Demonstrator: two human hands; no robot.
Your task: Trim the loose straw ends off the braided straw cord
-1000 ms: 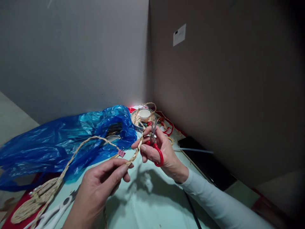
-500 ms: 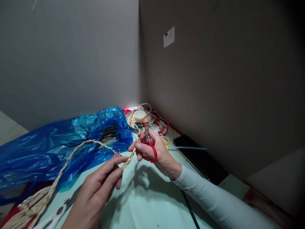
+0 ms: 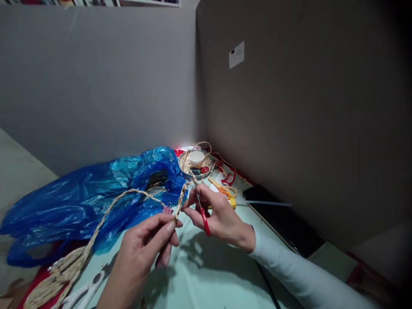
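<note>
My left hand pinches a braided straw cord just below its free end, next to a pink binder clip clipped on the braid. My right hand is closed round red-handled scissors, whose blades point up at the braid's tip. The cord arcs left and runs down to a coiled woven piece at the lower left. Both hands hover over the pale green table.
A crumpled blue plastic bag lies left of the hands. In the corner sit a woven mat with a small white cup, red cord and orange-yellow scissors. White-handled scissors lie at bottom left. A black flat object lies along the right wall.
My right hand has turned the scissors so the blades meet the braid's tip, and the left hand's pinch has closed up near the clip. The view shifted slightly.
</note>
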